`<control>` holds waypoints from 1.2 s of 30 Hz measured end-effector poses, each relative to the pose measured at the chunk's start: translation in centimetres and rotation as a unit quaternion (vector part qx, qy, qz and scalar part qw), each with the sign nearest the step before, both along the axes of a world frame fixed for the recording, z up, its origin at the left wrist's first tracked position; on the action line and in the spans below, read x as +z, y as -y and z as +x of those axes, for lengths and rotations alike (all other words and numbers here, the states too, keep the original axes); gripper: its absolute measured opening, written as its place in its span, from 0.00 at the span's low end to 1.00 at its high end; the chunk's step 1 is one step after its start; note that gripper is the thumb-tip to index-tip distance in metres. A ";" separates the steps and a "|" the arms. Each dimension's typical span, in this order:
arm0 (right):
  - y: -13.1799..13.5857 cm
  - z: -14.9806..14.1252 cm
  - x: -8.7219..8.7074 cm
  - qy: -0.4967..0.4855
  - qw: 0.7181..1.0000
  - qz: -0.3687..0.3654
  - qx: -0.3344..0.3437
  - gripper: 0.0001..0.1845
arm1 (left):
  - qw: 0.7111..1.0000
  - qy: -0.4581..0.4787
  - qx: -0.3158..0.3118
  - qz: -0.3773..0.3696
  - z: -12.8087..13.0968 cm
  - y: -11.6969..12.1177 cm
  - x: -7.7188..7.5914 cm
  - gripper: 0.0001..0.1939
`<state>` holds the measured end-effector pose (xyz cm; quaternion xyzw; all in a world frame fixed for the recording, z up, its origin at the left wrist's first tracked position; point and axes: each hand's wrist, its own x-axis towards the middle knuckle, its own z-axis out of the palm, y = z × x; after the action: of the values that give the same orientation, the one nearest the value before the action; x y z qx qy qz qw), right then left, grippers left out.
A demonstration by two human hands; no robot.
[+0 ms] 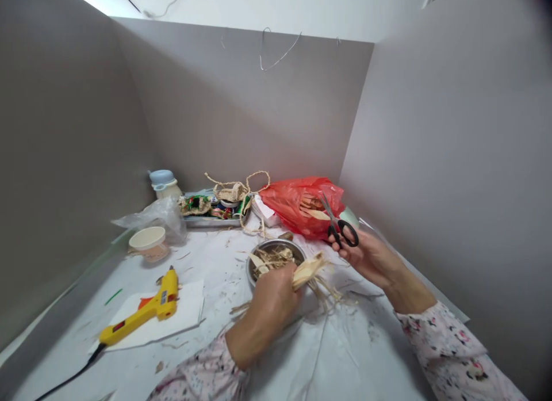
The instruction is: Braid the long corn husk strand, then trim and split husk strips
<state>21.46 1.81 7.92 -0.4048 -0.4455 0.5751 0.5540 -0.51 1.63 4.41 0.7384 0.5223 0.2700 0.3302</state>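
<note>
My left hand [276,297] is closed around a bundle of pale dried husk strips [311,268], whose frayed ends stick out to the right. Just behind that hand stands a round metal bowl [250,268] with husk scraps [276,256] in it. Off to the right, my right hand [366,254] holds a pair of black-handled scissors [348,233] by the handles, blades pointing up and away from me. The scissors are apart from the bundle. Behind their blades lies a red plastic bag [288,208] with more husk strips showing through its opening.
A yellow glue gun [149,312] rests on white paper [190,306] at left, its cord running to the front. Behind it are a paper cup [148,240], a clear plastic bag [166,217], a blue-lidded jar [164,182] and a tray [211,222] of craft bits. Grey panels [241,102] enclose the table.
</note>
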 end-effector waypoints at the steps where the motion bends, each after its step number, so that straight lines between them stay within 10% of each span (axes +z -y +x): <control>1: 0.1 -0.2 -0.2 -0.005 1.000 -0.001 -0.001 0.18 | 1.000 0.019 -0.011 0.000 0.2 0.1 0.0 0.06; 12: -0.2 -4.9 0.2 0.035 0.999 0.030 -0.030 0.26 | 0.877 0.371 -0.028 -0.303 -3.2 -2.6 3.7 0.15; 20: -1.6 -8.2 -2.4 0.047 0.994 0.046 -0.084 0.34 | 0.916 0.310 -0.036 -0.253 -2.7 -2.2 3.0 0.14; 36: -2.4 -8.0 -4.6 0.022 0.992 0.070 -0.104 0.30 | 0.893 0.363 -0.024 -0.265 -3.8 -3.5 2.2 0.32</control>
<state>13.44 4.21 3.32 -0.4217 -0.4524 0.4724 0.6280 -4.32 5.14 6.59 0.4862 0.4007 0.3630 0.6865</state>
